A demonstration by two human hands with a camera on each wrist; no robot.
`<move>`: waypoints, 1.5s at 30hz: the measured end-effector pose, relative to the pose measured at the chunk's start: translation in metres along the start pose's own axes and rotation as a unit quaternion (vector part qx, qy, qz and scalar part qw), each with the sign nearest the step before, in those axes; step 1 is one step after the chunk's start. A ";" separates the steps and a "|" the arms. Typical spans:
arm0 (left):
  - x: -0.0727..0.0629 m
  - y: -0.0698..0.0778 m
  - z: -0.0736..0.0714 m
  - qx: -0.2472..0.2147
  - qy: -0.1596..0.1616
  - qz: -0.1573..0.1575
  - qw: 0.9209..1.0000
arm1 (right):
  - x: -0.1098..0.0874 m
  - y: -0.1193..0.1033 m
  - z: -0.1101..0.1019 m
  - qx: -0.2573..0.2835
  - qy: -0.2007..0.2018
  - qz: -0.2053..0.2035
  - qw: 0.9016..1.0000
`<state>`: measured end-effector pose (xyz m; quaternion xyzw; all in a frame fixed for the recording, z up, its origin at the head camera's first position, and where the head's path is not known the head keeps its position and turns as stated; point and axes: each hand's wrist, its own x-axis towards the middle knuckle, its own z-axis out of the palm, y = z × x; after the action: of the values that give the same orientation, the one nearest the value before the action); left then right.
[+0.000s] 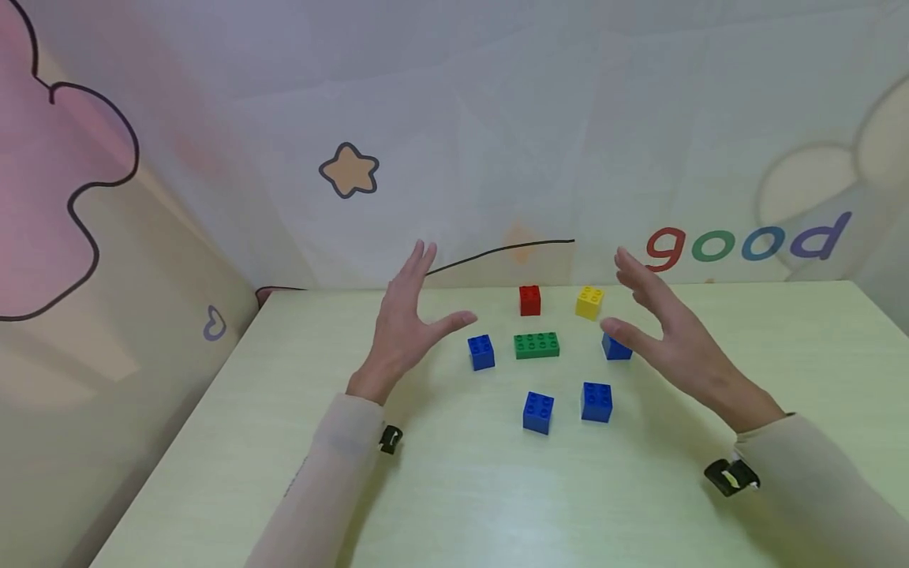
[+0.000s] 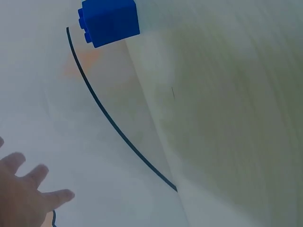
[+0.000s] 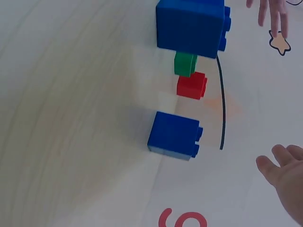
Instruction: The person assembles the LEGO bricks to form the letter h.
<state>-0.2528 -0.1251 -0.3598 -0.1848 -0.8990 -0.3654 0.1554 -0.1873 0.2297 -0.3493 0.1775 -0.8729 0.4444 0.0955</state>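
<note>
My left hand (image 1: 406,327) is held above the table, left of the bricks, with straight fingers and thumb spread. Opposite it, on the right, my right hand (image 1: 678,343) is raised the same way. Neither holds anything. Between them stand a red brick (image 1: 529,300), a yellow brick (image 1: 589,303), a long green brick (image 1: 536,345) and several blue bricks. One blue brick (image 1: 481,353) is nearest the left thumb; another blue brick (image 1: 617,349) is partly hidden behind the right thumb. Two more, a blue brick (image 1: 538,413) and a blue brick (image 1: 596,402), sit closer to me.
The pale table (image 1: 454,505) meets a printed backdrop (image 1: 483,158) along its far edge. The backdrop carries a star (image 1: 349,170) and the coloured word "good" (image 1: 713,245). Black wrist devices, such as the right one (image 1: 731,476), sit at the sleeve cuffs.
</note>
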 end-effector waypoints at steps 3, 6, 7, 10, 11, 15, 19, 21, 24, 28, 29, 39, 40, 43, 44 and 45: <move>-0.001 0.001 0.001 -0.029 -0.013 -0.004 0.999 | 0.001 -0.002 0.006 0.011 -0.011 -0.007 1.000; -0.002 0.001 0.002 -0.052 -0.025 0.000 0.998 | 0.002 -0.003 0.011 0.020 -0.020 -0.015 0.999; -0.003 0.001 0.003 -0.059 -0.028 0.001 0.998 | 0.002 -0.004 0.012 0.020 -0.023 -0.016 0.999; -0.003 0.001 0.004 -0.072 -0.034 0.007 0.997 | 0.002 -0.006 0.015 0.018 -0.034 -0.008 0.999; -0.004 0.001 0.004 -0.078 -0.037 0.008 0.996 | 0.002 -0.007 0.016 0.018 -0.038 -0.005 0.999; -0.004 0.001 0.008 -0.100 -0.046 0.002 0.994 | 0.003 -0.009 0.019 0.028 -0.056 -0.002 0.998; -0.006 0.001 0.010 -0.128 -0.054 -0.013 0.990 | 0.005 -0.011 0.024 0.027 -0.073 -0.008 0.997; -0.007 0.001 0.011 -0.141 -0.058 -0.020 0.988 | 0.006 -0.012 0.026 0.023 -0.081 -0.012 0.996; -0.008 0.000 0.011 -0.156 -0.062 -0.021 0.986 | 0.006 -0.013 0.029 0.019 -0.091 -0.010 0.996; -0.009 -0.001 0.013 -0.170 -0.065 -0.025 0.983 | 0.005 -0.013 0.031 0.017 -0.104 -0.005 0.994; -0.009 -0.002 0.013 -0.172 -0.066 -0.027 0.982 | 0.005 -0.013 0.031 0.016 -0.108 -0.004 0.994; -0.009 -0.008 0.013 -0.210 -0.091 -0.049 0.972 | 0.006 -0.017 0.035 0.016 -0.151 0.000 0.988; -0.009 -0.009 0.013 -0.216 -0.097 -0.051 0.970 | 0.007 -0.018 0.035 0.018 -0.156 0.001 0.988; -0.010 -0.011 0.013 -0.223 -0.112 -0.054 0.967 | 0.008 -0.016 0.036 0.019 -0.169 0.003 0.985; -0.010 -0.012 0.012 -0.223 -0.116 -0.055 0.966 | 0.008 -0.016 0.037 0.018 -0.172 0.002 0.985; -0.010 -0.012 0.012 -0.225 -0.118 -0.056 0.966 | 0.008 -0.015 0.037 0.018 -0.173 0.001 0.985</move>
<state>-0.2514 -0.1265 -0.3794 -0.2064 -0.8147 -0.5417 -0.0174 -0.1895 0.1899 -0.3571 0.2521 -0.8683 0.4228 -0.0608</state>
